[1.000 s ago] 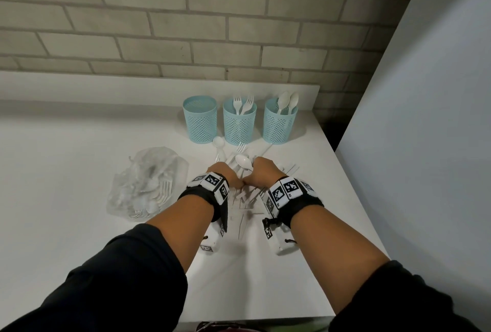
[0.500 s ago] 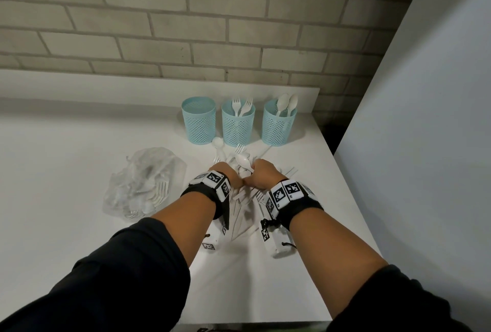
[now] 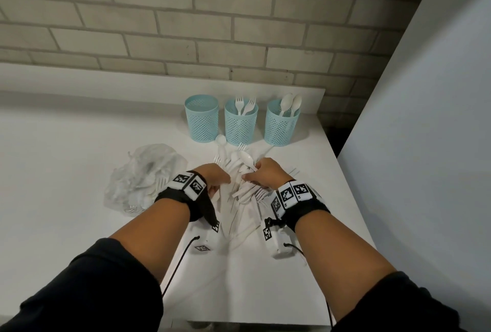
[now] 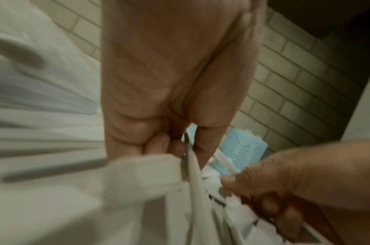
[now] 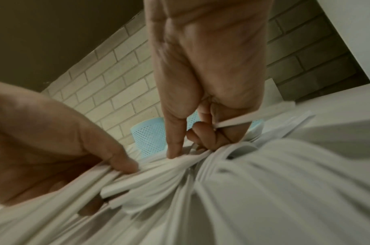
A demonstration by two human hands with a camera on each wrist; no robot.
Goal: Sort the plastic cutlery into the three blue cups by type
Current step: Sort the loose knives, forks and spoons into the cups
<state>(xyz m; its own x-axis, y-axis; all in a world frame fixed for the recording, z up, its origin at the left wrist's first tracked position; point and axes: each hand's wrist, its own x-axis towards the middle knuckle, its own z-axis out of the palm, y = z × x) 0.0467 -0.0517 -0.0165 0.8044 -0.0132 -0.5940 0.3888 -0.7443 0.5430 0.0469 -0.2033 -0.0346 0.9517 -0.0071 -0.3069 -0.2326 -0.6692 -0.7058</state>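
Your right hand (image 3: 267, 173) grips a white spoon (image 3: 247, 159); your left hand (image 3: 215, 178) pinches cutlery handles in the pile (image 3: 243, 193) on the tabletop (image 3: 66, 225).

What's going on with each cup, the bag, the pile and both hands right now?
Left cup: upright, looks empty.
Middle cup: upright, holds forks.
Right cup: upright, holds spoons.
Plastic bag: crumpled on the table, cutlery inside.
Pile of cutlery: loose and mixed, unsorted.
Spoon: gripped by the right hand, bowl up.
Left hand: fingers curled round a piece from the pile.
Right hand: curled round the spoon's handle.
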